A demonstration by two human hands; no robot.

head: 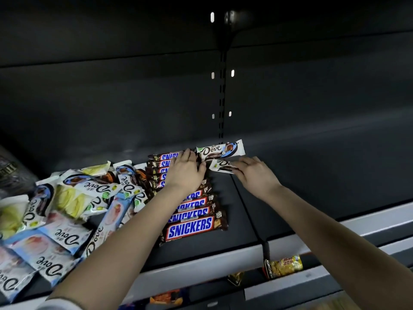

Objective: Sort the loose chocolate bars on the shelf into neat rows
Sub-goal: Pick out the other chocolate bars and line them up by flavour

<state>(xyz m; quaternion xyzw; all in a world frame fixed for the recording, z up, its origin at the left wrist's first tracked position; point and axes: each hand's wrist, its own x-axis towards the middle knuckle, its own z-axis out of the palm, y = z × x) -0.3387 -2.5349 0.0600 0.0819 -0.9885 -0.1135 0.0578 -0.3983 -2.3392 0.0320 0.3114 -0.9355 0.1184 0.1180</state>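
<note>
A neat column of brown Snickers bars (192,224) runs from the shelf's front toward the back wall. My left hand (185,170) lies flat on the far end of that column, fingers straight. Right of the column, a white Dove bar (220,149) lies against the back. Just in front of it my right hand (254,172) pinches the right end of a second white Dove bar (221,166), part of it hidden under my fingers. A loose heap of Dove bars (67,202) in white, yellow and pale blue wrappers covers the shelf's left side.
The dark shelf floor (312,180) stretches right of my hands, with a grey front rail (223,262). A slotted upright (221,97) runs up the back wall. Below the rail, a yellow snack packet (285,266) and other packets sit on a lower shelf.
</note>
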